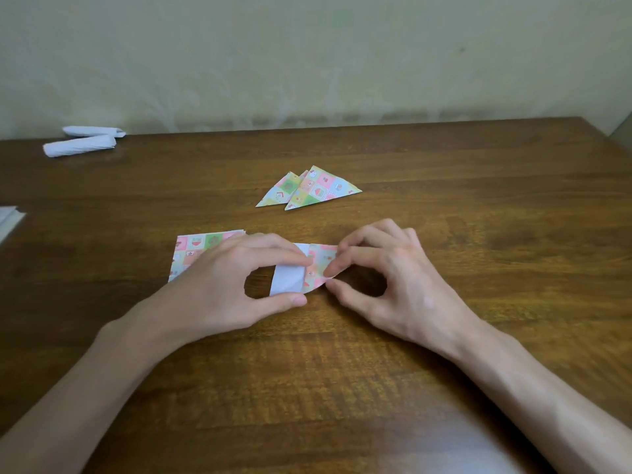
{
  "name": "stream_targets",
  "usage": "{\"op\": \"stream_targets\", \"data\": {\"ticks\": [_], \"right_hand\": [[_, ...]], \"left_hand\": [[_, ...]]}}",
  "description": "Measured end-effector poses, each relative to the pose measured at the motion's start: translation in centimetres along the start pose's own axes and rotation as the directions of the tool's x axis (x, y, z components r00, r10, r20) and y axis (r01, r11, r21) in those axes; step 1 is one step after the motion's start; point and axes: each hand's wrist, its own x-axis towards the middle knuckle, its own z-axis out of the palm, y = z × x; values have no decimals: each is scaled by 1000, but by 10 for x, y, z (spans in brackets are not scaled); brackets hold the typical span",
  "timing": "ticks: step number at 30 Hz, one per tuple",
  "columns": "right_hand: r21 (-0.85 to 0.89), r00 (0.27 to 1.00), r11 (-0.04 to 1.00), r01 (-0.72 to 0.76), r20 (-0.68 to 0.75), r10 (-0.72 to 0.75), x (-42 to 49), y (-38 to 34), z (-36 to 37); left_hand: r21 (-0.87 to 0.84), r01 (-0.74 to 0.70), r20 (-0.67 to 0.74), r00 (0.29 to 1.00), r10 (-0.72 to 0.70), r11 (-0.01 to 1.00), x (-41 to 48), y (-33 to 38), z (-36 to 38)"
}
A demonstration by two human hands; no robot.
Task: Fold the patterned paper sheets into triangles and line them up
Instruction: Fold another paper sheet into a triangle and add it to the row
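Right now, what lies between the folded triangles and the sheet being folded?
Only bare table separates the triangles from the sheet, in the head view.

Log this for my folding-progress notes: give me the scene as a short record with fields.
surface: wooden table
in work: patterned sheet, partly folded, white underside showing
left hand: pinches the sheet's white side
right hand: pinches its patterned corner
done: folded triangles, at least two, overlapping, beyond the hands
waiting: stack of flat sheets, partly under the left hand
other: two white paper rolls, far left of the table
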Motion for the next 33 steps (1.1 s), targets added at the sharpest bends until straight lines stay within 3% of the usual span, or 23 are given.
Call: {"op": "stream_targets", "data": {"ticks": [5,13,20,28,33], "right_hand": [[-41,999,999,18,41,-16,-1,4,-1],[-6,999,1000,13,36,-13,1,18,-5],[101,997,994,-40,66,34,3,20,-6],[98,1000,995,-26,16,24,2,15,-1],[108,999,994,-31,41,27,2,13,-2]], "left_hand": [[135,-73,-123,988,90,988,1,13,9],[197,-246,-24,966,256,949,-3,21,8],[182,-257,-20,964,265,949,-4,10,5],[249,-330,-79,930,359,911,-3,8,9],[242,-310,-108,933,343,919,-3,11,9]]}}
